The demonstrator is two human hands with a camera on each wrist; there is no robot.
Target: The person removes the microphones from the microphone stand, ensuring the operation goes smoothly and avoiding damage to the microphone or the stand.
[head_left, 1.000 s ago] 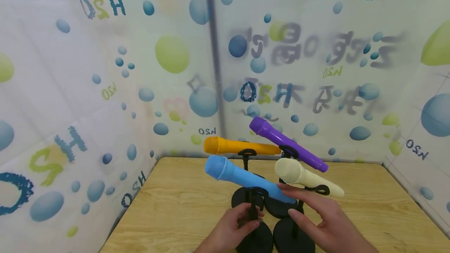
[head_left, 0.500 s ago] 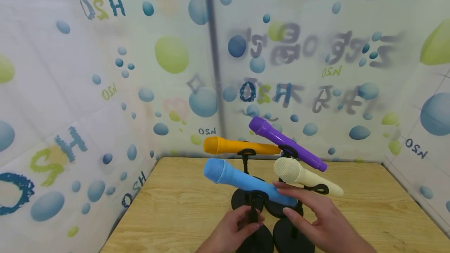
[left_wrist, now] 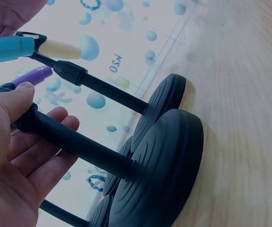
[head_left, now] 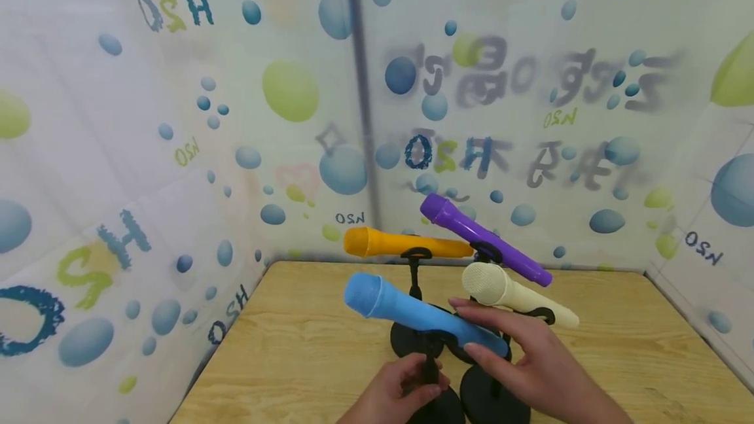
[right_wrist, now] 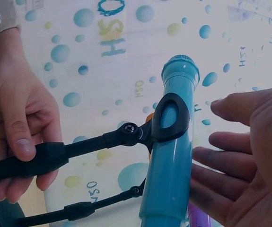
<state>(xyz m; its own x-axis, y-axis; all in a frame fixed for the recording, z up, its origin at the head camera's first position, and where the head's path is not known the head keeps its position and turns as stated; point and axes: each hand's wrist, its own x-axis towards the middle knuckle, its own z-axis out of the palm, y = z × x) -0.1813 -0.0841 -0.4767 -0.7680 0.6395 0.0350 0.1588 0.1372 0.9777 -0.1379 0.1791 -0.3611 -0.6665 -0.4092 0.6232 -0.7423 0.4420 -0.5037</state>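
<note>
A blue microphone lies tilted in the clip of a black stand, head end up and to the left. My left hand grips this stand's pole at the thick collar, thumb on one side and fingers on the other. Below it the round ribbed base rests on the table. My right hand is at the microphone's tail end, fingers extended along its far side. In the right wrist view the thumb stands off from the barrel, while the fingertips are right at it.
Orange, purple and cream microphones sit on similar black stands close behind and to the right. Their bases crowd together on the wooden table. A printed curtain encloses the back and sides.
The blue microphone and its clip have sunk lower toward my left hand. My right hand has shifted slightly left along with the tail end. The other microphones stay put.
</note>
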